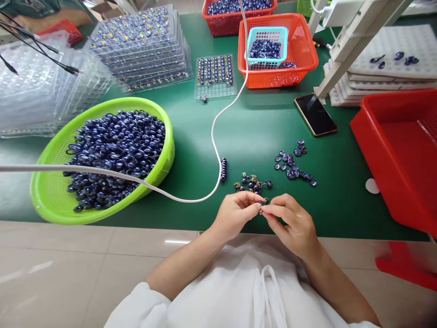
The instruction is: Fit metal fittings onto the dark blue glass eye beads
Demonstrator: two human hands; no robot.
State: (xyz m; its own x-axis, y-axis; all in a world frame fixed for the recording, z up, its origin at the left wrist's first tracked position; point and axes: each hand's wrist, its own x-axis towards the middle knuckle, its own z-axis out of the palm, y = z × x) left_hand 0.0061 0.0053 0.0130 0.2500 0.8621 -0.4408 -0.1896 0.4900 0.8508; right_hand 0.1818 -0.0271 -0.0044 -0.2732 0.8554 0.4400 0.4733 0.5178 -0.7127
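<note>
Close to the table's front edge, my left hand (236,212) pinches a small dark glossy part (262,203) between thumb and fingers. My right hand (294,224) meets it from the other side, its thumb and fingertips closed on the same part. Fingers cover most of that part, so its exact kind is unclear. Just beyond my hands lies a small pile of dark pieces with yellow and green bits (253,183). Dark shiny caps (294,168) are scattered further right. A short row of dark caps (223,169) stands to the left.
A green basket (170,150) of dark looped pieces stands left, crossed by a white cable (184,200). Behind are stacked clear trays (184,54), a partly filled tray (215,91) and an orange basket (309,50). A phone (316,115) and red bin (382,155) sit right.
</note>
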